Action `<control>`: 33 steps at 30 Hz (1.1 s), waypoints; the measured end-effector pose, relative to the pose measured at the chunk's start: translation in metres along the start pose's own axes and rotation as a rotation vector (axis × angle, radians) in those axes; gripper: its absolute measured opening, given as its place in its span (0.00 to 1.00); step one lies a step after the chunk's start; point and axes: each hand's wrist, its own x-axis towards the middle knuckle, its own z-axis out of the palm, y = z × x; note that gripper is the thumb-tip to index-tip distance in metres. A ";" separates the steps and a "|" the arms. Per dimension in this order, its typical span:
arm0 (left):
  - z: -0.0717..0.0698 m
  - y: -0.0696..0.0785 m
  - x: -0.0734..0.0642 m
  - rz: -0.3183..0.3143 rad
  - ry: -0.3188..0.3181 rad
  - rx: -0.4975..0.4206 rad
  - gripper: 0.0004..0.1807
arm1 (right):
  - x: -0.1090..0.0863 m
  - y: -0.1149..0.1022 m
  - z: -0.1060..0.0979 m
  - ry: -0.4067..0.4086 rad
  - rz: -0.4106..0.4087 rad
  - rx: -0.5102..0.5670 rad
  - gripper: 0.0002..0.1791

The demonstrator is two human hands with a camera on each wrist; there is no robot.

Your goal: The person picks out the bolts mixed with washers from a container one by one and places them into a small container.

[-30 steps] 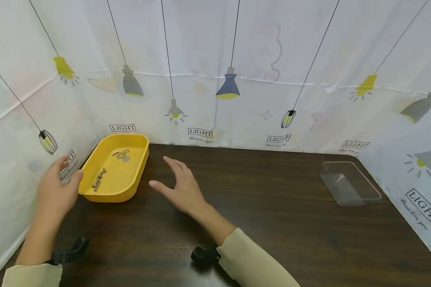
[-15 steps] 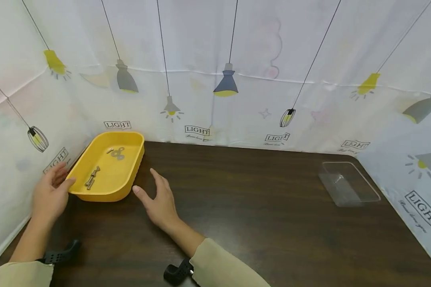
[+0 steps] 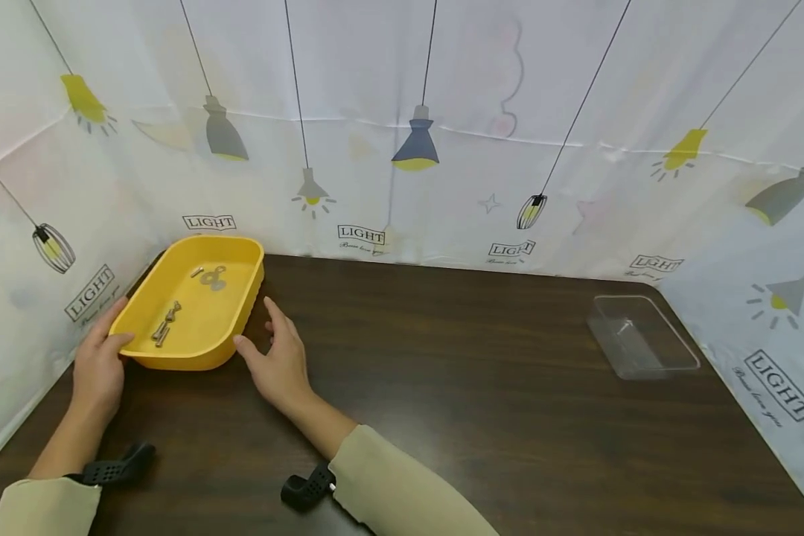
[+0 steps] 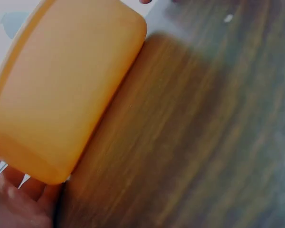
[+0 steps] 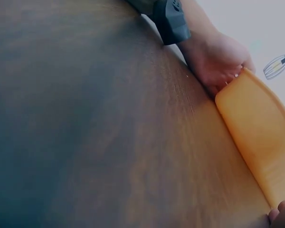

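Yellow plastic makes up the shallow tray (image 3: 204, 316) that the person's two hands frame at the far left of the dark wooden table (image 3: 455, 417), its back end close to the printed cloth (image 3: 375, 74). It appears to sit flat, its base meeting the wood in both wrist views. Inside, screws (image 3: 166, 326) lie in a short row toward the left wall, while washers (image 3: 213, 280) and one small metal piece (image 3: 197, 272) sit apart from them near the far end.

The left hand (image 3: 98, 365) holds the near left corner — thumb at the rim, fingers bent along the outer wall. The right hand (image 3: 280, 368) is wide, thumb and forefinger well apart; its thumb is at or just beside the near right corner, and whether it presses there cannot be told.

By the look of it, the step in hand is getting a two-sided hold on the tray, with the left side secured and the right unfinished. The next move would call for the right fingers to meet the side wall, keeping the tray level — a tilt could send the loose metal sliding. Far to the right stands a clear plastic box (image 3: 616, 350), with neither hand near it.
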 end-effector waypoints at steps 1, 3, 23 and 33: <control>0.000 0.002 0.001 -0.009 0.004 -0.003 0.30 | 0.002 0.000 0.002 0.002 -0.006 -0.001 0.38; -0.001 0.003 0.002 -0.016 0.013 -0.006 0.30 | 0.005 0.000 0.004 0.003 -0.015 -0.015 0.37; 0.017 0.007 -0.006 0.059 0.005 0.054 0.30 | 0.003 0.002 0.001 -0.084 -0.059 -0.124 0.37; 0.027 0.013 -0.010 0.048 -0.004 0.034 0.29 | -0.003 0.005 -0.018 -0.126 -0.107 -0.191 0.37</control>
